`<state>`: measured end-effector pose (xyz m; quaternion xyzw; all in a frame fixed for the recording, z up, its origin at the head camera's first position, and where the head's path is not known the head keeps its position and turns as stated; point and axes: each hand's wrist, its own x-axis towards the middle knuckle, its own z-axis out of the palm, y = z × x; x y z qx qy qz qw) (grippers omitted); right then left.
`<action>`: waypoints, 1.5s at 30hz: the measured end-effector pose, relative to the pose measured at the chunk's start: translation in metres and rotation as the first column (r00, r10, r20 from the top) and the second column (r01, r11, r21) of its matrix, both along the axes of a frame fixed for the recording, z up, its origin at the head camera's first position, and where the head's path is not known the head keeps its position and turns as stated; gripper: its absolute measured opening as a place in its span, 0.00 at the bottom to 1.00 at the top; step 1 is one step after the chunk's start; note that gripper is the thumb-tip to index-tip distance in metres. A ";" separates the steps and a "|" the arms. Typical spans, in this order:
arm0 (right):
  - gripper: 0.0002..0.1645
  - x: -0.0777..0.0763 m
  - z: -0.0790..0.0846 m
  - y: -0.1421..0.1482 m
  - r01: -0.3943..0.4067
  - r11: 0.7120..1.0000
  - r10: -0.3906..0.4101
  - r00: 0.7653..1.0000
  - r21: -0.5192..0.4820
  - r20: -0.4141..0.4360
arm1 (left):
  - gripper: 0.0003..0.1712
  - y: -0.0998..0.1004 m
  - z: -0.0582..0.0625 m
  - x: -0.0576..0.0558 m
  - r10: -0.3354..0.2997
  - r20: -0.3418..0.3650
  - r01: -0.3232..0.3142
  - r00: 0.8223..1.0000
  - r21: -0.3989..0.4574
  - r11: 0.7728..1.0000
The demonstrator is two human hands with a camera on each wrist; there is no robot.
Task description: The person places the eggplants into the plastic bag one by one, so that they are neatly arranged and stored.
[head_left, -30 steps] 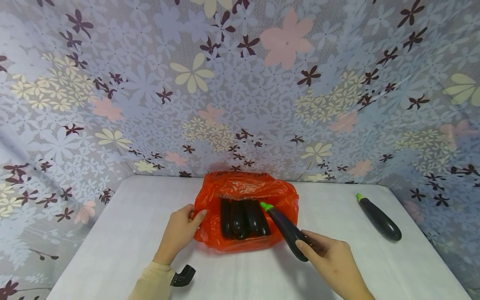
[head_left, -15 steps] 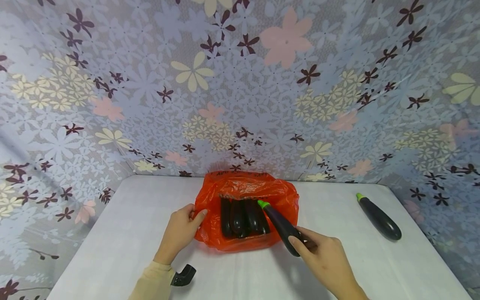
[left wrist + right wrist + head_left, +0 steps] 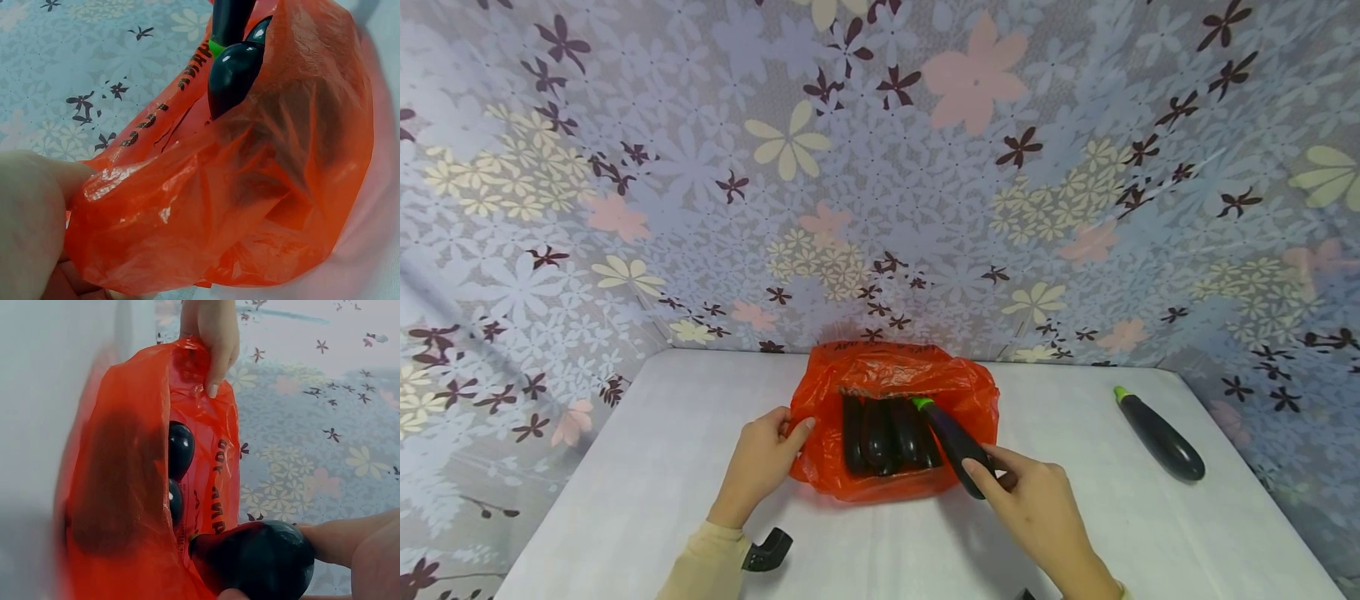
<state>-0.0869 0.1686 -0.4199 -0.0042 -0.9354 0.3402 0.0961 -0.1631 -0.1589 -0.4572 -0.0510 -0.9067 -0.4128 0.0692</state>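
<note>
A red plastic bag lies on the white table with its mouth spread, and several dark eggplants lie side by side inside. My left hand pinches the bag's left edge between thumb and fingers. With my right hand I grip the thick end of another eggplant, its green stem end tilted into the bag's mouth. The right wrist view shows this eggplant partly inside the bag's rim. In the left wrist view the bag hides most of its contents.
One more eggplant lies alone at the table's right side. A black curved piece shows beside my left wrist. Flower-patterned covering rises behind and beside the white table.
My right hand has moved left and slightly forward, carrying its eggplant's stem end further into the bag's mouth. My left hand stays in place on the bag's edge.
</note>
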 end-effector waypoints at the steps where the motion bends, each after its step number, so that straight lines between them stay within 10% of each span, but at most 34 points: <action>1: 0.33 -0.001 0.000 -0.001 -0.001 1.000 0.001 1.000 0.003 -0.006 | 0.15 0.000 0.000 0.000 0.001 0.002 -0.001 1.000 -0.002 1.000; 45: 0.26 -0.032 -0.008 -0.034 -0.013 0.991 0.030 0.991 0.134 -0.130 | 0.13 0.001 0.004 0.002 0.000 0.014 0.000 1.000 -0.001 1.000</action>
